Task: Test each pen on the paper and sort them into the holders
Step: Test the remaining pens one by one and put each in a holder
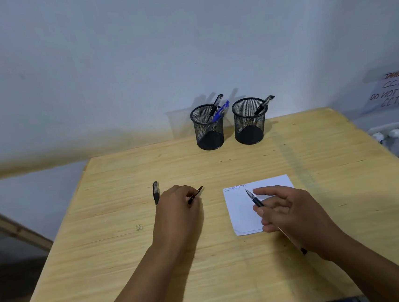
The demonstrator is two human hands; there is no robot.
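Two black wire-mesh pen holders stand side by side at the far edge of my pale wooden table [252, 255]: the left holder [208, 128] has a black and a blue pen, the right holder [249, 121] one black pen. My right hand [294, 212] grips an uncapped black pen [254, 198], tip over the small white paper sheet [242, 210] with scribbles along its top. My left hand [178, 207] pinches a dark pen cap [196, 194], and one capped black pen [156, 192] lies just beside it.

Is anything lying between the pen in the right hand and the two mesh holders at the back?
Nothing visible does. The right hand holds the pen over the paper, and the wooden table between the paper and both holders shows only bare surface. The loose pen lies off to the left.
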